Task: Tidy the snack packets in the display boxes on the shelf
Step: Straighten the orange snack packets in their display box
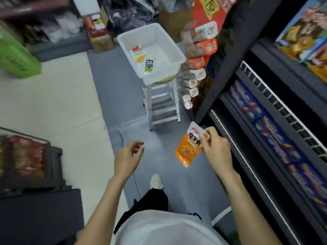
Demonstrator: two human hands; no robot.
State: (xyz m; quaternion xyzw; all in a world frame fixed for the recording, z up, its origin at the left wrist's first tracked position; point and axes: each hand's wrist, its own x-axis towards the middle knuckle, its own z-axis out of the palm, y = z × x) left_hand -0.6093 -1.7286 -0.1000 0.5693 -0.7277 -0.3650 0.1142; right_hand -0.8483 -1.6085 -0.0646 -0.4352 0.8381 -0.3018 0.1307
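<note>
Shop aisle | right hand (216, 149) pinches orange packet (189, 147) | left hand (128, 156) fingers loose, empty

Black characters "魔芋爽" on the orange snack packet (190, 145); other print too blurred.

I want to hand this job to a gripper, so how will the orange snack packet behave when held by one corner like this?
The orange snack packet hangs slack below the right hand, which pinches only its upper part, so it is probably soft and floppy. A pinch alone carries it, so it seems light. Its film looks glossy, so it may be slippery. The left hand holds nothing.
</note>
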